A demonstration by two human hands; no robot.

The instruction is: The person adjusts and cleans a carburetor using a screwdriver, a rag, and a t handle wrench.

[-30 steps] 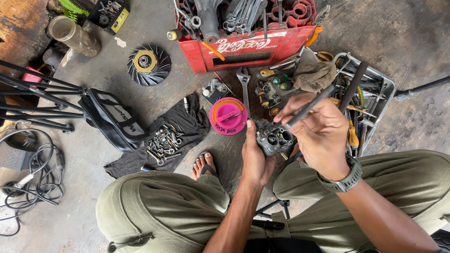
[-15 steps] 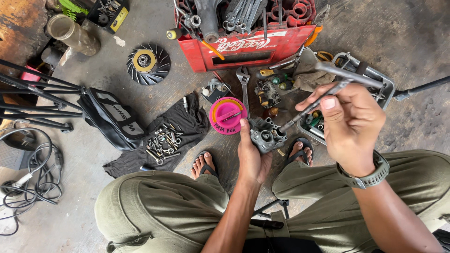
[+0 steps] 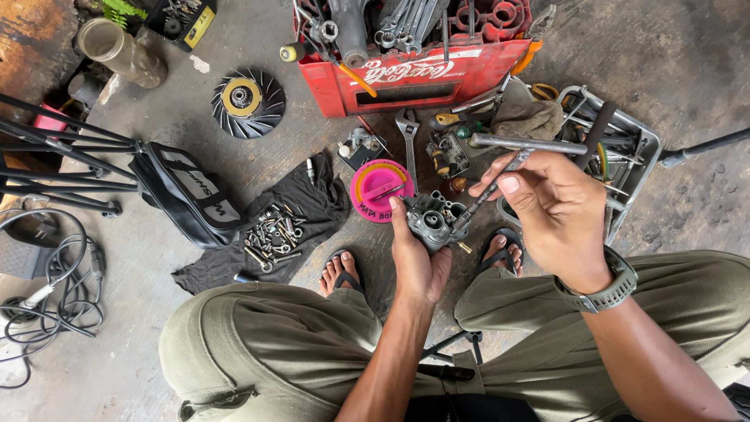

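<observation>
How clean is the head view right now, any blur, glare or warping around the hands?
Head view: soft even daylight, no glare; left hand and grey metal carburettor body sharp; right hand with the T-handle wrench sharp too; wide-angle lens bends the edges, stretching the olive trousers.

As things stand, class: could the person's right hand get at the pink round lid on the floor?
Probably yes, but not freely: the right hand holds a T-handle tool, and the carburettor in the left hand sits between it and the pink lid.

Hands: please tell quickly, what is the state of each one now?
Left hand: closed around a small grey engine part.
Right hand: fingers closed on a T-shaped metal tool.
</observation>
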